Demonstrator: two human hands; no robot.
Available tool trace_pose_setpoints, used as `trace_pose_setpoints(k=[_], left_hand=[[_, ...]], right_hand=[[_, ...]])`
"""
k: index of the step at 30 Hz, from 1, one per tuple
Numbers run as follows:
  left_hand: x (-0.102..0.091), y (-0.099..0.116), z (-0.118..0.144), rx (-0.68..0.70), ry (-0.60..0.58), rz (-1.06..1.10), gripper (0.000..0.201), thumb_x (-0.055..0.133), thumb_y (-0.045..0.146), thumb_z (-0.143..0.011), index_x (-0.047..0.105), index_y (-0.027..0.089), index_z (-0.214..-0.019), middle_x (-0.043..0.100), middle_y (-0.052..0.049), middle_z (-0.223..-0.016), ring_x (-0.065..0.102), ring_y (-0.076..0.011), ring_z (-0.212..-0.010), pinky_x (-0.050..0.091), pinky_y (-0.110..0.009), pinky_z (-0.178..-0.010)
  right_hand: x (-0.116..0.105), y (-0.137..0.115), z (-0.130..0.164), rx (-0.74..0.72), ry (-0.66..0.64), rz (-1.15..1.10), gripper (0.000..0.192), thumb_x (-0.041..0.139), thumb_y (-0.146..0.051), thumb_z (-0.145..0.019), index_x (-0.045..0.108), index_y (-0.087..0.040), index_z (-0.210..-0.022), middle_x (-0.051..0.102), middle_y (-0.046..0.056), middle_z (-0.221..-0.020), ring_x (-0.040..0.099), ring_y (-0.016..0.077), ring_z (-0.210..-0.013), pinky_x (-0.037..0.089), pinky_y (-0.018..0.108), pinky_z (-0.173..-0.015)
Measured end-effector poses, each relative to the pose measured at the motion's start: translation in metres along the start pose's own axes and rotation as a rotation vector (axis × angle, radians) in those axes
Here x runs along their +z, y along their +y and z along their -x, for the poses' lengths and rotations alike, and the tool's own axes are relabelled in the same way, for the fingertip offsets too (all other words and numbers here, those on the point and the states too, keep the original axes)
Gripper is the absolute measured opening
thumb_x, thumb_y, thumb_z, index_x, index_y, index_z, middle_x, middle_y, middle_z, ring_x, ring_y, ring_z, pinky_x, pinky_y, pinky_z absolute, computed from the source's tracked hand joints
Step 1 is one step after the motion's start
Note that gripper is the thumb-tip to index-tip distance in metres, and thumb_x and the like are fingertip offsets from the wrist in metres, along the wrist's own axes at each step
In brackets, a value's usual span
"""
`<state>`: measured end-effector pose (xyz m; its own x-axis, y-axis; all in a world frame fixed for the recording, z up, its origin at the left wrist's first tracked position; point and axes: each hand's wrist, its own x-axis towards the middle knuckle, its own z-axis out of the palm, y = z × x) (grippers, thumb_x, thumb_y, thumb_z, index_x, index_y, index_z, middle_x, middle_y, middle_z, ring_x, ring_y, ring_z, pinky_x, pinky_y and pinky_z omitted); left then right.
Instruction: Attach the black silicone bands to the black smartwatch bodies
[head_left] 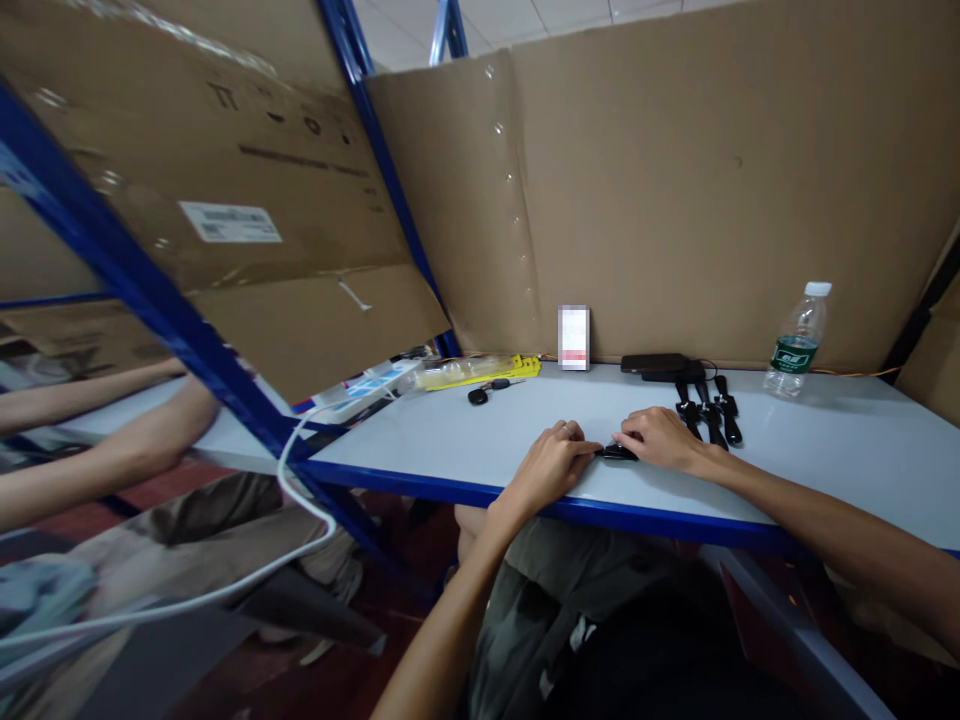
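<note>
1. Basically, the pale table (465, 440) with its blue front edge carries everything; cardboard wall (675, 180) behind it.
2. Left hand (551, 465) and right hand (656, 438) meet near the front edge, fingers curled down, pinching a small black object (619, 452) from both sides.
3. Row of black watch-like straps (709, 412) lies just beside the right hand; dark flat devices (660, 366) behind them.
4. Water bottle (796, 342) stands upright, well apart on the right.
5. Handling judgement: keep the piece flat on the table, steady with the left, work with the right fingertips.
6. Object mostly covered by fingers; can't tell its type. Another person's arm (112, 450) is cut off on the left.
</note>
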<state>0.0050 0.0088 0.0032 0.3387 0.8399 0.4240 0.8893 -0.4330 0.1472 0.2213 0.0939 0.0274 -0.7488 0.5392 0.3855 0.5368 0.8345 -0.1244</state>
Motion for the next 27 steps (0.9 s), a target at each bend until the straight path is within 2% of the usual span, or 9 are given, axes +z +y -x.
trace_pose_setpoints(k=[7, 11, 15, 20, 24, 27], left_hand=[[-0.0001, -0.0001, -0.0006, -0.004, -0.007, -0.004, 0.033, 0.058, 0.017, -0.096, 0.075, 0.03, -0.121, 0.065, -0.008, -0.1, 0.06, -0.0237, -0.097, 0.049, -0.037, -0.088], [0.0002, -0.0011, -0.0004, 0.004, -0.008, 0.003, 0.032, 0.058, 0.018, -0.096, 0.075, 0.031, -0.121, 0.065, -0.008, -0.099, 0.059, -0.0234, -0.097, 0.049, -0.036, -0.088], [0.0012, -0.0014, 0.0, 0.008, 0.003, -0.005, 0.032, 0.057, 0.019, -0.097, 0.075, 0.031, -0.121, 0.065, -0.008, -0.1, 0.059, -0.023, -0.097, 0.049, -0.036, -0.087], [0.0022, -0.0017, 0.0001, 0.012, -0.001, -0.018, 0.032, 0.058, 0.019, -0.097, 0.075, 0.032, -0.121, 0.065, -0.008, -0.1, 0.06, -0.0228, -0.097, 0.05, -0.036, -0.088], [0.0018, -0.0015, 0.0002, 0.017, 0.008, -0.009, 0.033, 0.057, 0.019, -0.097, 0.074, 0.031, -0.122, 0.065, -0.008, -0.1, 0.06, -0.0228, -0.097, 0.05, -0.036, -0.088], [0.0006, -0.001, 0.0002, 0.016, 0.006, 0.0, 0.033, 0.056, 0.018, -0.097, 0.075, 0.03, -0.121, 0.065, -0.008, -0.099, 0.06, -0.0229, -0.097, 0.05, -0.036, -0.088]], right_hand=[[0.0033, 0.001, -0.0006, -0.099, 0.012, -0.126, 0.037, 0.057, -0.029, -0.097, 0.069, -0.017, -0.065, 0.067, 0.003, -0.068, 0.051, 0.0133, -0.062, 0.029, 0.028, -0.063], [0.0034, 0.0015, -0.0002, -0.15, -0.014, -0.236, 0.033, 0.057, -0.031, -0.098, 0.075, -0.018, -0.073, 0.07, 0.003, -0.071, 0.056, 0.0134, -0.065, 0.032, 0.027, -0.063], [0.0032, 0.0025, -0.0002, -0.101, 0.005, -0.192, 0.028, 0.057, -0.03, -0.098, 0.077, -0.02, -0.081, 0.073, 0.004, -0.077, 0.059, 0.015, -0.069, 0.033, 0.027, -0.064], [0.0027, 0.0054, -0.0005, -0.019, 0.029, -0.044, 0.034, 0.057, -0.029, -0.097, 0.07, -0.018, -0.066, 0.069, 0.005, -0.071, 0.053, 0.0144, -0.063, 0.028, 0.029, -0.062], [0.0019, 0.0028, -0.0006, -0.061, 0.006, -0.092, 0.039, 0.056, -0.031, -0.097, 0.067, -0.017, -0.062, 0.065, 0.003, -0.066, 0.048, 0.013, -0.061, 0.026, 0.029, -0.061], [0.0014, -0.0007, -0.0006, -0.106, -0.025, -0.188, 0.038, 0.055, -0.031, -0.098, 0.07, -0.017, -0.066, 0.066, 0.002, -0.066, 0.051, 0.0127, -0.062, 0.028, 0.028, -0.062]])
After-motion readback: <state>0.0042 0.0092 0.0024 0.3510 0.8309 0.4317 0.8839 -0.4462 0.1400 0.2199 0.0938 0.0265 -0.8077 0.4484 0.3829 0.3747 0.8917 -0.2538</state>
